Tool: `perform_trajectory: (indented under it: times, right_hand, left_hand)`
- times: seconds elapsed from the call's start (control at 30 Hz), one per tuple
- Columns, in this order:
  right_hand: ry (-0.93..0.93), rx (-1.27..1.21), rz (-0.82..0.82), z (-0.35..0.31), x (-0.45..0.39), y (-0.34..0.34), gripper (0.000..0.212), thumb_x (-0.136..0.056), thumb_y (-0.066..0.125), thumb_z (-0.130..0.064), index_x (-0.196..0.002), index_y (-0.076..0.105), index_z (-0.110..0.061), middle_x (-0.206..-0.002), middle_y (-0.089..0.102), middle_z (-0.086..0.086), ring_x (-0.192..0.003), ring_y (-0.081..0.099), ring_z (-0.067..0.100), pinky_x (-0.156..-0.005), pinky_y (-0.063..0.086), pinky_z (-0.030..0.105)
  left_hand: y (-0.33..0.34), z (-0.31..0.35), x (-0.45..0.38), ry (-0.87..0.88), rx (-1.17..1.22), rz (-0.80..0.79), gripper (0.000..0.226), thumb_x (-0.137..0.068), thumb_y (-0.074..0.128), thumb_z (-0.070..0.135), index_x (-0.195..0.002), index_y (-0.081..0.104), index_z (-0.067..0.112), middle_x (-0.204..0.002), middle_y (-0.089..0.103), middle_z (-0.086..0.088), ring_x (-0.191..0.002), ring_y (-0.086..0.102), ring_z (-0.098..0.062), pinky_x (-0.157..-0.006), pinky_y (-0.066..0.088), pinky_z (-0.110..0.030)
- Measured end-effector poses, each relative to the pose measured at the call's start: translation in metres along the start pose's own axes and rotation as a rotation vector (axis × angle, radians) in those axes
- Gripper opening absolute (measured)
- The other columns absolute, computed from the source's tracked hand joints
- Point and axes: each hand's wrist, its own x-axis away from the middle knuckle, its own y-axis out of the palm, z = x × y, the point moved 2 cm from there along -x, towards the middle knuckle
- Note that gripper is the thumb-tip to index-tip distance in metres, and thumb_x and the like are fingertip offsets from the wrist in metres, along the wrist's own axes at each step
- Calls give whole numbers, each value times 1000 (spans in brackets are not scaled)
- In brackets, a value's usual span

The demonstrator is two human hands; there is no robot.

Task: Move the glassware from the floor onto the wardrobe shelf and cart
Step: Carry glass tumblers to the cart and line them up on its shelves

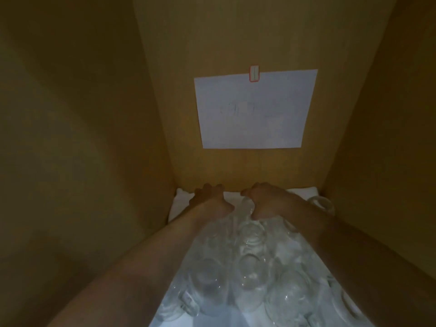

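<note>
Head view: wardrobe shelf [175, 208], white-lined, crowded with glassware [250, 267]. Left hand [207, 199] curled at the back, contents of grip not discernible. Right hand [264, 201] clamped on a back-row glass [247, 205]. Best lowered upright, released only once settled, clear of neighbours.

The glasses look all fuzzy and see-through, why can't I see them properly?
In the head view the wardrobe is dim; the clear glasses blur into the pale shelf liner, showing only faint rims. Both hands are in shadow, and the wide lens bends the walls.
</note>
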Motion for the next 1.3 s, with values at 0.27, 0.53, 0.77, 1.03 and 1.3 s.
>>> perform_trajectory:
  times: [0.27, 0.53, 0.77, 1.03, 1.3]
  right_hand:
    - [-83, 5, -155, 8, -45, 4, 87, -71, 86, -34, -145, 45, -15, -134, 56, 6, -114, 60, 23, -94, 55, 38]
    - [-113, -175, -24, 9, -37, -17, 76, -62, 92, -30, -129, 59, -13, -116, 63, 2, -93, 62, 16, -72, 56, 28]
    - [-17, -427, 439, 22, 18, -94, 85, -58, 93, -34, -134, 58, -20, -127, 57, -5, -111, 58, 14, -85, 51, 25]
    - [16, -1677, 915, 36, 122, -108, 65, -58, 95, -36, -114, 69, -14, -124, 67, 13, -103, 71, 28, -76, 62, 44]
    - [-469, -2372, 750, -26, 208, -78, 40, -96, 64, -23, -135, 61, -11, -130, 65, 19, -120, 62, 38, -104, 47, 55]
  left_hand:
    - [20, 4, -41, -33, -141, -197, 91, -72, 83, 49, -148, 42, 19, -146, 49, -4, -126, 53, -22, -99, 50, -34]
    - [-18, 7, -47, 3, -117, -34, 66, -58, 91, 43, -113, 65, 16, -111, 64, -1, -94, 62, -17, -63, 49, -26]
    - [-83, 13, -16, 44, 40, 436, 59, -56, 87, 38, -108, 65, 18, -104, 64, 1, -93, 65, -19, -74, 57, -31]
    - [-113, 15, 44, 4, 1362, 678, 68, -53, 96, 38, -109, 63, 18, -115, 69, -8, -91, 69, -23, -64, 57, -32]
    - [-99, 25, 134, 225, 2154, -138, 42, -89, 68, 32, -125, 65, 13, -122, 69, -18, -105, 69, -34, -85, 58, -46]
